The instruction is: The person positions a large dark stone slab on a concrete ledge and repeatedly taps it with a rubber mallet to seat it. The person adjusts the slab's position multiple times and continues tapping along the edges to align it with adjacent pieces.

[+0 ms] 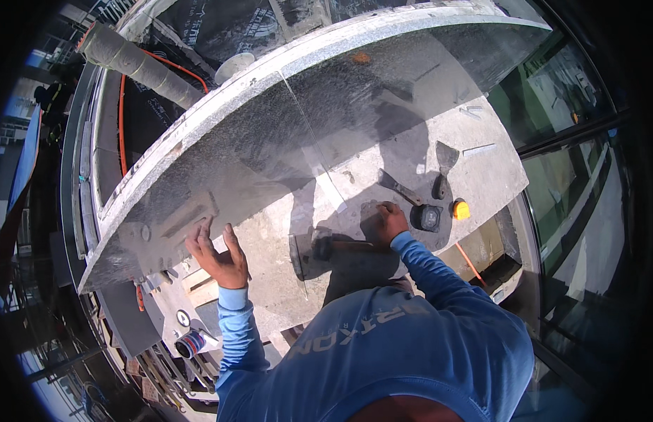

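A long grey stone slab [249, 151] stands along the far side of the work surface [270, 309], with a pale seam across it. My left hand [221, 257] is raised near the slab's lower left part, its fingers spread and nothing in them. On the right, my right hand [391, 224] is closed low over the surface; whatever its curled fingers hold is hidden. Left of it lies a mallet [322, 245] with a dark head. Just beyond my right hand are a scraper [400, 187], a second scraper [445, 169] and a black square block [426, 218].
A yellow tape measure [460, 209] sits at the right edge. A white strip [331, 193] lies against the slab's foot. At the lower left are a striped can [191, 344] and a white ring [183, 318]. Behind the slab, a thick wrapped pole [133, 62] leans; glass panels [576, 204] stand right.
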### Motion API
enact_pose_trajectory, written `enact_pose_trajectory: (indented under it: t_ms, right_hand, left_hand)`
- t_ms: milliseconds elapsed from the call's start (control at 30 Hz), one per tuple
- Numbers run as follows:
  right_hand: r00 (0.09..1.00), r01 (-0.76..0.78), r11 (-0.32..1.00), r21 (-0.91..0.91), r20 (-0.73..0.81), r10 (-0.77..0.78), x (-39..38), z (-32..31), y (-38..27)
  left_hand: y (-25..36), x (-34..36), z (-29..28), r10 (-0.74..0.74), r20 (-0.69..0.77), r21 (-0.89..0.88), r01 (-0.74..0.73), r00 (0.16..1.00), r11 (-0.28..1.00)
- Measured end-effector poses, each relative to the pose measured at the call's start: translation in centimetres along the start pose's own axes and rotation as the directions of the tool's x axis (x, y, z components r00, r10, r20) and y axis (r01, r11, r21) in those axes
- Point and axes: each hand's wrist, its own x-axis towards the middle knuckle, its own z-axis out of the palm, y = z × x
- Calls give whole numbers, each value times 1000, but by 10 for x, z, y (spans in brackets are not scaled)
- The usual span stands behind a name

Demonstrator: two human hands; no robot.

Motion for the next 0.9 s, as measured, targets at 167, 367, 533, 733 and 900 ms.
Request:
enact_pose_trajectory:
  t_ms: [167,367,533,733,900]
  right_hand:
    - [994,-21,1000,3,-103,21,19,-22,13]
    - [989,-51,998,22,-138,54,23,-47,-23]
    - [979,-4,995,104,-201,25,-10,-29,-21]
    - [999,-39,997,69,-35,42,-45,-9,-27]
    - [978,60,998,-18,199,-55,-51,-8,-60]
  left_hand:
    - [87,154,-19,513,123,281,-526,849,803]
    - [144,199,55,540,341,169,-615,769,770]
    - [140,194,79,439,413,199,-549,798,812]
    - [124,196,85,602,418,171,-710,681,684]
    - [132,184,79,502,418,263,-630,757,731]
